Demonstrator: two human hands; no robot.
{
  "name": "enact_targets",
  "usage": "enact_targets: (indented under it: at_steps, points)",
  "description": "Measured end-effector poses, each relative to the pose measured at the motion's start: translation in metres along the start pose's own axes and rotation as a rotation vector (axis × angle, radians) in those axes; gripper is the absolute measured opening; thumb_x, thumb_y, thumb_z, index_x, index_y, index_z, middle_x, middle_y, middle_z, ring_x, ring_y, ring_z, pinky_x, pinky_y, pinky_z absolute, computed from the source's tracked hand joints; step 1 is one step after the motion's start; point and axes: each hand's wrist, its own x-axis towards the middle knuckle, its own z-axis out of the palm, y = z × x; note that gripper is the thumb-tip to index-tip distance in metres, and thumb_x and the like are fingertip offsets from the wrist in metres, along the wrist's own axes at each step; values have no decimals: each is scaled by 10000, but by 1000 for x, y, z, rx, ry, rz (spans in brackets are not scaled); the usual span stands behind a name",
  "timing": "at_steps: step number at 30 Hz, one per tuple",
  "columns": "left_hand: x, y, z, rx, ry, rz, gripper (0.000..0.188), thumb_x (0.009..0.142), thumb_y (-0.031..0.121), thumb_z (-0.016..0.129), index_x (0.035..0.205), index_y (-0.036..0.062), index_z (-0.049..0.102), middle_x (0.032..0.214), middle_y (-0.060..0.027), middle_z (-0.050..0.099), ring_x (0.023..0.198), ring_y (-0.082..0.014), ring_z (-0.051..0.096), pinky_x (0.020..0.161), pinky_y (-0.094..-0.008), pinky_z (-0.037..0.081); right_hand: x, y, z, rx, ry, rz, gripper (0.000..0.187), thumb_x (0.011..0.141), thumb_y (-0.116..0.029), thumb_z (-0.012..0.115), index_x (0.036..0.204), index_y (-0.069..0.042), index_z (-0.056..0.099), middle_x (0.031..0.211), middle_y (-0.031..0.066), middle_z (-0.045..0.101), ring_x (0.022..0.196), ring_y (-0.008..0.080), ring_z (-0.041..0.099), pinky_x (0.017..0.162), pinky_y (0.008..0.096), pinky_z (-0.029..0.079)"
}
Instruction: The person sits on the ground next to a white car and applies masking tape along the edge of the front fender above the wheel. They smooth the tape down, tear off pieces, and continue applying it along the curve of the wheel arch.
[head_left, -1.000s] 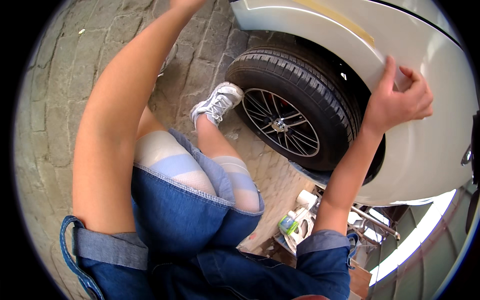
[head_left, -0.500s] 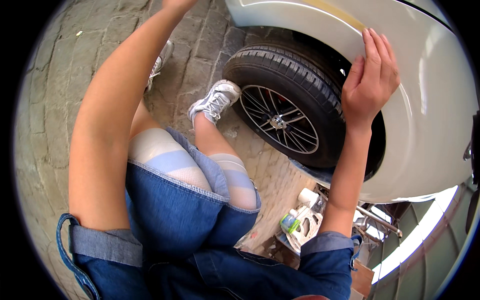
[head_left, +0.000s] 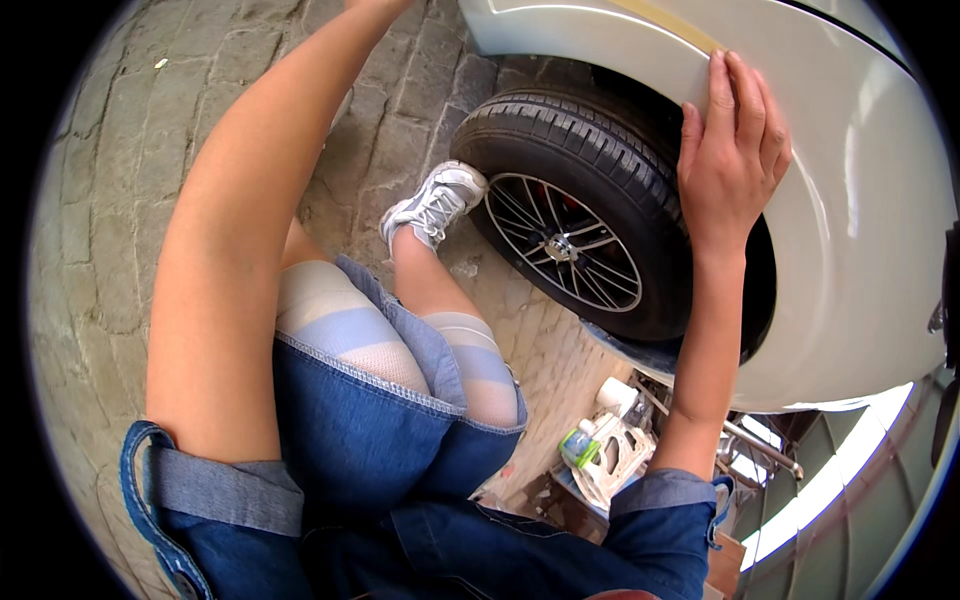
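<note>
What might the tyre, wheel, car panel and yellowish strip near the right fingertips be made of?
Tyre: probably rubber, dull black with moulded tread grooves.
Wheel: likely metal, with shiny spokes against dark recesses.
Car panel: glossy pale paint showing bright reflections; metal or plastic beneath can't be told.
Strip: perhaps masking tape, dull, narrow and yellowish; possibly paper.
</note>
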Motion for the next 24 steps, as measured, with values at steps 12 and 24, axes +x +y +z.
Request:
enact_targets:
  at_steps: [12,24]
  points:
    - [-4,-4,2,27,-23,0,458,804,470,714,764,16,751,754,-217,701,741,-346,707,716,-449,538,1,-3,-2,11,-16,19,557,889,-261,724,1417,-181,567,1438,-59,511,1353,167,416,1109,340,300]
    - [-16,-3,-22,40,-44,24,459,819,482,707,797,26,758,754,-178,714,693,-304,701,673,-433,529,-2,-7,3,-13,-39,37,666,838,-344,746,1443,-173,528,1452,-51,469,1374,154,385,1163,370,270]
